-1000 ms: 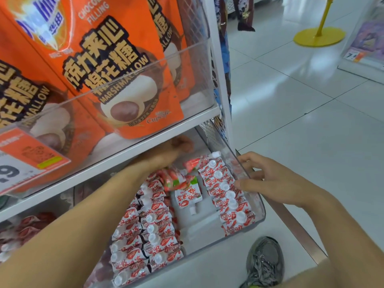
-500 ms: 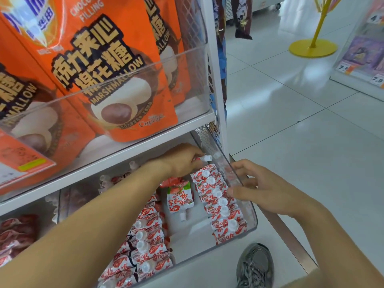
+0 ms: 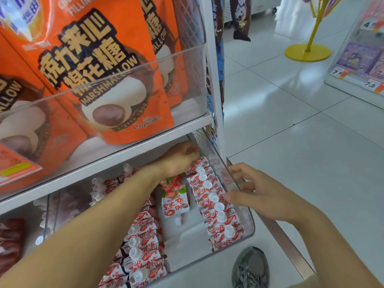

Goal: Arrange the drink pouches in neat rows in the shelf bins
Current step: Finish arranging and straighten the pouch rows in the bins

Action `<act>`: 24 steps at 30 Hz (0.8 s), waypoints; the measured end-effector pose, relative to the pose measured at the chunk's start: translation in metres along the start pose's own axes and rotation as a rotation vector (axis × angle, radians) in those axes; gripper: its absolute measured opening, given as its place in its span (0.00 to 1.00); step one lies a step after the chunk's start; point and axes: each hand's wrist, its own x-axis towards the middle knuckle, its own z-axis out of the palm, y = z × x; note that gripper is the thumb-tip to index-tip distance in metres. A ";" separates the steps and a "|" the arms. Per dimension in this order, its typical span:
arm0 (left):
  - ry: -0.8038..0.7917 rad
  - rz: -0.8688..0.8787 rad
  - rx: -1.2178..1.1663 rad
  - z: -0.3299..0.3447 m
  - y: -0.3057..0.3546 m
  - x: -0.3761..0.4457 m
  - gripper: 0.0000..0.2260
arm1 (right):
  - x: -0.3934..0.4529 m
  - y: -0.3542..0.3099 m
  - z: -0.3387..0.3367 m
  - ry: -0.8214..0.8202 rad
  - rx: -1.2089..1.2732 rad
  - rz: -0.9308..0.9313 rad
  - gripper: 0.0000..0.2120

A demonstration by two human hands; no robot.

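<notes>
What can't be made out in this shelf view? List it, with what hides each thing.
- Left hand, head view: its fingertips, and whether they pinch a pouch, are hidden behind its own knuckles at the back of the right row.
- Left row: its far end is covered by the left forearm.
- Clear bin: its near left corner is cut off by the bottom edge.
- Neighbouring bin's red packs: blurred behind clear plastic.

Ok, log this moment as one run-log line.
left hand: fingers curled at back of right pouch row | right hand: thumb against row, fingers on clear bin wall | loose pouch: flat mid-bin
</notes>
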 end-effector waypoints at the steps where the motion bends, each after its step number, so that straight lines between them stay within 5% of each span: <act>1: -0.042 -0.005 0.046 0.002 -0.001 0.003 0.10 | 0.000 0.000 0.000 -0.001 0.001 0.002 0.31; 8: -0.227 -0.066 0.018 0.007 -0.012 0.005 0.20 | 0.004 -0.001 -0.002 -0.012 -0.037 0.009 0.25; 14: -0.221 -0.121 -0.137 0.002 -0.008 0.002 0.11 | 0.005 -0.005 -0.002 -0.036 -0.057 0.037 0.27; 24: -0.218 -0.129 -0.326 0.009 -0.005 -0.005 0.12 | 0.008 -0.012 -0.002 -0.064 -0.080 0.057 0.28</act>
